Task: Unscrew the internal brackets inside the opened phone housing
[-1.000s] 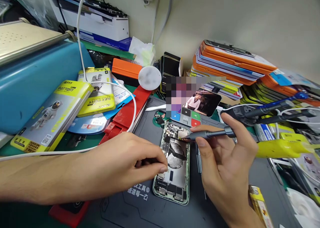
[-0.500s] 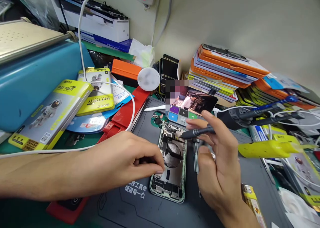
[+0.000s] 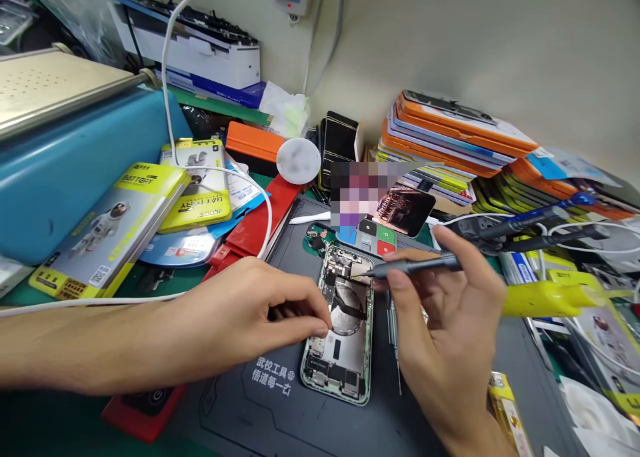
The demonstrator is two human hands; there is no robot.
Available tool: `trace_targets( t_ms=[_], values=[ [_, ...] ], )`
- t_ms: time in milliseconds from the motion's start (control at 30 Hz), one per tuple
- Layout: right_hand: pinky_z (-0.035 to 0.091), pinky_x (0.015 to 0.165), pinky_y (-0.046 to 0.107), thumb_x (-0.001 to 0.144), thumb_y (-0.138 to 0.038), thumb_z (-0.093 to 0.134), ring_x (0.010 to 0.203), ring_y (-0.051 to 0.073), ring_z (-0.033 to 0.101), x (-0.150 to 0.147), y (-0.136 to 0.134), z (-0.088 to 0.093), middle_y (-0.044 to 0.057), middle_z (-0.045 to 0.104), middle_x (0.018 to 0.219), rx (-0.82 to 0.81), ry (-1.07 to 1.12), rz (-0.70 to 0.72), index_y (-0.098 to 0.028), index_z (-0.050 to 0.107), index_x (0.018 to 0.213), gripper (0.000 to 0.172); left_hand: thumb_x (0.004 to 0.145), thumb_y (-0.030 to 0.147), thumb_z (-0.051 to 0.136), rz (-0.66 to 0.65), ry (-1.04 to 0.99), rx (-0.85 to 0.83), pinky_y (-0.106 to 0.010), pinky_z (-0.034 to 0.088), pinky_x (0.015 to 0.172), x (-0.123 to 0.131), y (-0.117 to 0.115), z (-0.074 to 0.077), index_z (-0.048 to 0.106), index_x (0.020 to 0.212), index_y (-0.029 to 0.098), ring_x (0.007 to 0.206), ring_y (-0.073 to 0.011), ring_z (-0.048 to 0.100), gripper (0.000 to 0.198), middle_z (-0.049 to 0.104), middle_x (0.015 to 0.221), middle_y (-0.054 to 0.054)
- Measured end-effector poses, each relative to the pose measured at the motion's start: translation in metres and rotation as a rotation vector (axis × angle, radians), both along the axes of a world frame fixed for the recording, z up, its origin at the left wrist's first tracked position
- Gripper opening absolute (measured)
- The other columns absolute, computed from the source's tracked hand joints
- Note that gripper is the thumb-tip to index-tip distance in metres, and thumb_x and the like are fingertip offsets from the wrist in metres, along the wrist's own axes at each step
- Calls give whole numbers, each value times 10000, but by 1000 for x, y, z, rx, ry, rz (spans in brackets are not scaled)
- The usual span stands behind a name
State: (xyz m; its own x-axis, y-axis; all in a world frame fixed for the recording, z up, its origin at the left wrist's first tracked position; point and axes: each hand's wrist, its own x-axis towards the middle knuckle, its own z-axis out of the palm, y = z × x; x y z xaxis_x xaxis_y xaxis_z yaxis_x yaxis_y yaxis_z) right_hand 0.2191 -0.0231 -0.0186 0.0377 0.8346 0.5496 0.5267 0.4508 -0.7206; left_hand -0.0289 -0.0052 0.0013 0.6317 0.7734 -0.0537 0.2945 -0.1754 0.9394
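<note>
An opened phone (image 3: 345,350) lies on the grey mat, its inner parts exposed, with a round silver coil and a black flex strip in the middle. My left hand (image 3: 265,307) reaches across from the left. Its thumb and index finger are pinched together at the phone's left edge, and anything between them is too hidden to make out. In my right hand (image 3: 450,317) is a dark screwdriver (image 3: 420,265), gripped between thumb and fingers at a slant. The screwdriver's thin tip points at the phone's upper part, near the board. Another slim screwdriver (image 3: 393,323) lies on the mat right of the phone.
Behind the phone stand a coloured tray (image 3: 367,243) and a propped screen (image 3: 407,210), partly blurred. A small green circuit board (image 3: 320,239) sits near the phone's top. Battery boxes (image 3: 113,223) crowd the left, a yellow bottle (image 3: 545,300) the right. A white cable (image 3: 267,207) loops across.
My right hand has shifted right and closed its thumb and fingers around the screwdriver, from a looser, more spread hold. My left hand keeps its pinch at the phone's edge.
</note>
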Motion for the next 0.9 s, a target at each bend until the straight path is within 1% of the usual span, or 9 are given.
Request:
trace_targets(
  t_ms=[100,200,267,367,400,600,767,800,900],
  values=[
    [723,766,302,1062,-205,695,911,171,754,-2,-4,8,38,746,1119,-54,277,33,-334,546,1550,526,1025,244,764,26,-29,-48,-74,545,705,1,-1,-1,833,1007,247,789,-67,786,72,851,892,92],
    [726,668,279,1078,-194,653,841,169,750,-4,-10,17,24,759,1042,-141,438,156,-338,588,1506,457,1019,246,766,55,-15,-73,-72,538,686,1,-2,-1,843,1001,252,771,-64,783,79,850,876,95],
    [726,694,265,1083,-172,629,867,166,758,-5,-15,20,23,770,1044,-169,440,227,-348,597,1506,460,1029,266,755,52,7,-71,-85,546,706,1,-2,-1,853,1022,255,786,-73,789,99,857,904,87],
    [705,850,225,1081,-141,620,969,147,759,-6,-21,18,18,781,1081,-155,353,263,-356,586,1537,505,1047,292,727,17,30,-76,-109,556,709,0,-2,-2,865,1049,246,789,-92,795,145,863,932,65],
    [695,878,219,1083,-138,615,980,142,756,-6,-22,17,18,781,1089,-150,329,269,-355,573,1552,519,1052,297,717,1,35,-79,-117,557,698,-1,-2,-2,869,1058,241,774,-98,791,162,864,930,56],
    [708,845,271,1092,-144,590,948,164,758,-5,-25,10,27,772,1113,-167,261,286,-374,525,1591,553,1037,288,726,-32,79,-30,-119,535,662,-1,1,-1,887,1066,245,721,-95,760,169,864,896,55],
    [717,823,293,1092,-163,611,931,174,761,-8,-24,12,26,774,1115,-199,280,289,-398,538,1577,544,1026,293,736,1,83,-92,-107,542,670,2,-1,2,867,1024,246,750,-95,785,138,854,864,69],
    [717,825,290,1092,-166,614,941,173,761,-9,-24,13,26,772,1110,-194,313,282,-394,545,1569,533,1023,298,735,7,91,-103,-109,546,670,3,-1,3,862,1023,241,753,-100,790,139,851,855,65],
    [707,835,265,1077,-152,640,998,167,753,-8,-22,11,24,755,1103,-121,368,190,-378,550,1566,546,1033,317,713,11,126,-116,-123,546,638,3,-4,6,859,1016,234,748,-118,799,169,849,842,45]
  ],
)
